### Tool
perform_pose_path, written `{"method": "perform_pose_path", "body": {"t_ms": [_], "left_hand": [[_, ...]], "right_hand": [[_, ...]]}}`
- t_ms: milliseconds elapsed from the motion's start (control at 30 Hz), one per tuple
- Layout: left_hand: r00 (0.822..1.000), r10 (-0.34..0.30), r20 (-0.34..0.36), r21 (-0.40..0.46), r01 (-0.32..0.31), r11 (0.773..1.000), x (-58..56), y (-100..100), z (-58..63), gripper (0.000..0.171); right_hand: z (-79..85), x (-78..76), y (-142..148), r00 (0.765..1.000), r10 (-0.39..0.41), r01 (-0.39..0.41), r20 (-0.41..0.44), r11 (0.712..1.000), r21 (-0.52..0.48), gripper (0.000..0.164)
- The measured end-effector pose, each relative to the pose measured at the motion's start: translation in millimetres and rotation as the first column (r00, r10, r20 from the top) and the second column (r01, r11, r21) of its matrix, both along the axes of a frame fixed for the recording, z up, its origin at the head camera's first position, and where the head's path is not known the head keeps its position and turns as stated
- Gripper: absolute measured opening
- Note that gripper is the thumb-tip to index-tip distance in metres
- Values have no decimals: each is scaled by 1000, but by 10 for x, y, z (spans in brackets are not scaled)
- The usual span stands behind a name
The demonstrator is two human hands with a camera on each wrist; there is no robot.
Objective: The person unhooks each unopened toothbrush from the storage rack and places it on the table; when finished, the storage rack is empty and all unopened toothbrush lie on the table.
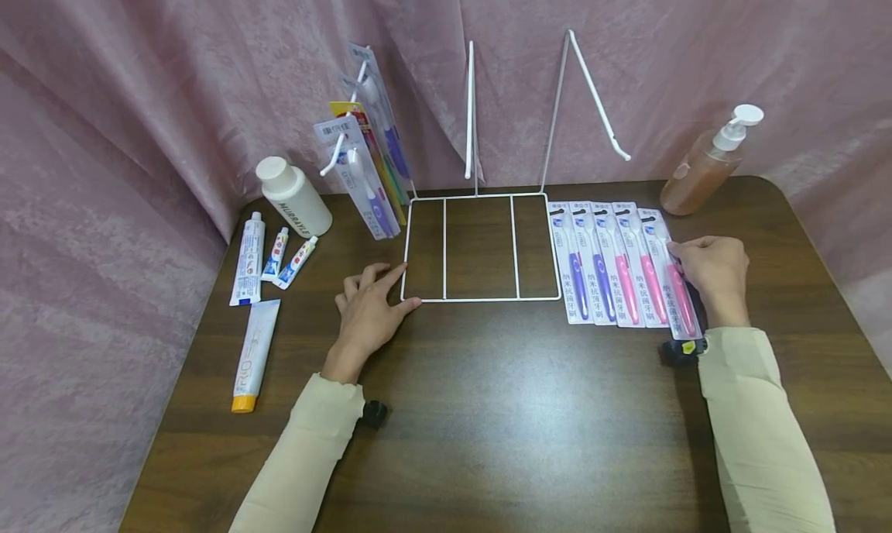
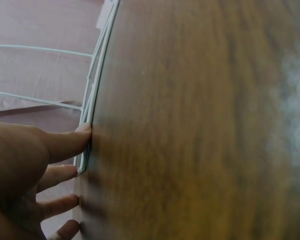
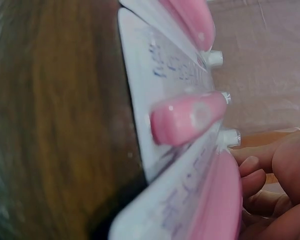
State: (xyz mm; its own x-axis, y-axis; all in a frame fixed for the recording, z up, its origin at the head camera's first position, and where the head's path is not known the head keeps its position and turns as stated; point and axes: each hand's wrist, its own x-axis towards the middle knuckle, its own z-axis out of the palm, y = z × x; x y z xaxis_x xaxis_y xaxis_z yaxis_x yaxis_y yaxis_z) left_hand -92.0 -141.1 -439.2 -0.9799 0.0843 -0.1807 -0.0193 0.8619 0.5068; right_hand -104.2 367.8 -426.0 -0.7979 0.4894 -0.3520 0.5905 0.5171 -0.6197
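My right hand (image 1: 712,273) pinches the right edge of the rightmost packaged toothbrush (image 1: 674,289), a pink one in a clear-and-white pack. In the right wrist view that pack (image 3: 180,200) is tilted up against its neighbour, and curled fingers (image 3: 260,185) are at its far edge. The row beside it holds several more packs, two with purple brushes (image 1: 578,285) and others with pink brushes (image 1: 626,285). My left hand (image 1: 369,312) rests at the front left corner of a white wire rack (image 1: 481,300), thumb on the front rail and index finger on the side rail, both fairly straight.
Packaged toothbrushes (image 1: 362,180) hang on the rack's left hook; the middle hook (image 1: 470,115) and right hook (image 1: 599,99) are bare. At left stand a white bottle (image 1: 296,200) and several toothpaste tubes (image 1: 256,355). A pump bottle (image 1: 700,169) is at back right, before a pink curtain (image 1: 627,37).
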Motion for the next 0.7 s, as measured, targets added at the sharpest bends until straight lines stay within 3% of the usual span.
{"method": "perform_pose_path", "body": {"t_ms": [333,467,567,700], "left_hand": [[1000,8,-8,31,-8,999,-15,-46,-78,75],[1000,3,-6,12,-3,1000,1,-31,-26,74],[1000,6,-6,26,-6,1000,2,-23,-20,73],[1000,7,-10,40,-6,999,-2,-14,-23,73]], "right_hand": [[13,37,-99,996,38,-33,-76,998,58,65],[54,50,-283,986,80,-64,-149,992,106,63],[79,76,-507,961,147,-114,-233,982,150,56],[74,138,-871,887,321,-265,-332,943,203,49]]}}
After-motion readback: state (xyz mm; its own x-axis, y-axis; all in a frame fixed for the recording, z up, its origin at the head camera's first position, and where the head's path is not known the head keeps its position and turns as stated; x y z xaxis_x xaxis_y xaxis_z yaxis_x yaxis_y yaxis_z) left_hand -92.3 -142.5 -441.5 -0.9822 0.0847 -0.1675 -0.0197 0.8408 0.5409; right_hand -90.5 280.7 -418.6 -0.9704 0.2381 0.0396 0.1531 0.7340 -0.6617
